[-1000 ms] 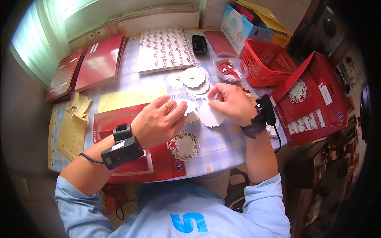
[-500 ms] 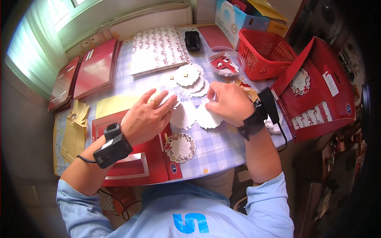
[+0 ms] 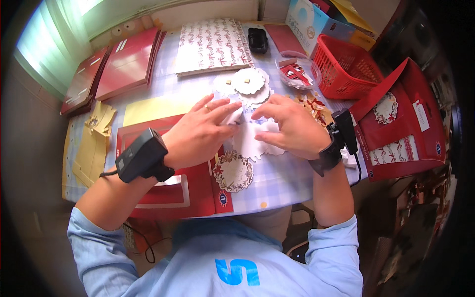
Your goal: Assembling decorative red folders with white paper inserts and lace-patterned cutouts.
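**Paper doilies at mid-table — work part done**

White scalloped doily is pinched at its top edge by left hand and right hand, fingers narrow. One decorated doily lies finished near the front edge — plain doilies remain stacked toward the back

Both hands meet over white scalloped paper cutouts on the checked tablecloth. The left hand pinches one piece; the right hand rests beside it
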Demonstrator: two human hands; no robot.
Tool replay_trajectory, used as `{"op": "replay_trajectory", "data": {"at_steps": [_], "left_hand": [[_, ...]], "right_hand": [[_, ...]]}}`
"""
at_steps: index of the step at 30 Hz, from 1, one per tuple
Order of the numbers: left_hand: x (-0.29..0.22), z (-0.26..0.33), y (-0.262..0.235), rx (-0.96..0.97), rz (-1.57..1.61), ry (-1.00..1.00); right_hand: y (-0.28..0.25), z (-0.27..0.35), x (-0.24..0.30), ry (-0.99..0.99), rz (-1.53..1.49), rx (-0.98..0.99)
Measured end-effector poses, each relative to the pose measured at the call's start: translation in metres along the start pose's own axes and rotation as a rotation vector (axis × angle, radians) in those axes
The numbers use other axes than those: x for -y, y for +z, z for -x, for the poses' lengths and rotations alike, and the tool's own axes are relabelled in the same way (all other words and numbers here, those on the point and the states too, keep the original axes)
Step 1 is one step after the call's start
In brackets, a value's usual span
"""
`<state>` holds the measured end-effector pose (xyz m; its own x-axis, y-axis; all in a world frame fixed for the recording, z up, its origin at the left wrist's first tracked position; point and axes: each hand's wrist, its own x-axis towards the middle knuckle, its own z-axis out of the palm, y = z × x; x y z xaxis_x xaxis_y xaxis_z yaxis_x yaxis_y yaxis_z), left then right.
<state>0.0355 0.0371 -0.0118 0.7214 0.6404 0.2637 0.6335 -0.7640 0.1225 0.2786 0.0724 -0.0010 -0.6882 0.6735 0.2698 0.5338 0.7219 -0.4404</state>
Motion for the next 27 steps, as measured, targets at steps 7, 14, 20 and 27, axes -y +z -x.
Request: {"op": "replay_trajectory", "data": {"at_steps": [7,14,20,27], "left_hand": [[-0.007,0.018,-0.019,-0.059,0.152,-0.067],[-0.03,0.037,-0.019,-0.016,0.224,-0.106],[-0.038,0.06,-0.034,0.014,0.164,-0.167],[-0.042,0.122,-0.056,-0.335,0.237,-0.367]], "right_hand": [[-0.002,0.0,-0.002,0.157,-0.011,0.134],[-0.01,-0.002,0.008,0.166,-0.02,0.077],[-0.012,0.006,0.05,-0.071,-0.074,0.121],[-0.013,0.02,0.084,-0.127,0.075,0.234]]}}
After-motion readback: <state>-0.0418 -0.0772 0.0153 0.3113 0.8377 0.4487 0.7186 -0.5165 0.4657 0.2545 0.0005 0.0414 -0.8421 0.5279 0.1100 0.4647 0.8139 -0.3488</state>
